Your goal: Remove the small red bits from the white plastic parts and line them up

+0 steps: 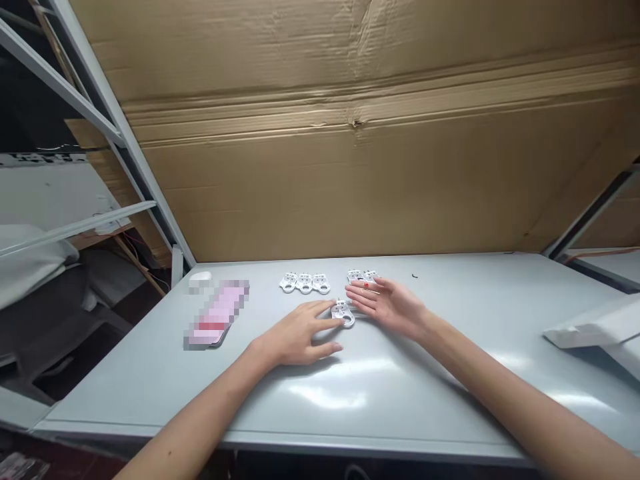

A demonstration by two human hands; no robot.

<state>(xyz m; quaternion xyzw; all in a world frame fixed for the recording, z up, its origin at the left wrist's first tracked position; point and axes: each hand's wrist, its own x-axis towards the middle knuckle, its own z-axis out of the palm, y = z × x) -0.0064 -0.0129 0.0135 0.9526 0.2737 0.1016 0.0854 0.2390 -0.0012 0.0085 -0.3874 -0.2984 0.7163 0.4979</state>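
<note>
Head view: two open hands around a small white plastic part on a pale tabletop

A pale grey-green metal tabletop (pixel 465 360) runs across the view, with glare in front of the hands. A creased brown corrugated cardboard sheet (pixel 350 173) rises along its far edge. To the left stands a white metal shelving frame (pixel 95 113), with a bulky grey padded shape (pixel 45 293) in the dim space beyond. An angular white panel (pixel 595 327) lies at the right, cut off by the frame edge.

A pink flat rectangular object (pixel 216 313) is pixelated beyond recognition, and a white rounded object (pixel 200 277) beside it is partly blurred. A tiny dark speck (pixel 414 275) sits near the far edge.

A small white perforated plastic part (pixel 343 313) lies between the hands. The left hand (pixel 295 333) is flat and open, its fingers spread, with one fingertip at the part; whether they touch is hard to tell. The right hand (pixel 387 307) is open too, fingers fanned, holding nothing visible and partly covering a pair of white plastic parts (pixel 363 275). A row of three white plastic parts (pixel 305 283) lies further left. A red mark near the right fingers is too small to make out.
</note>
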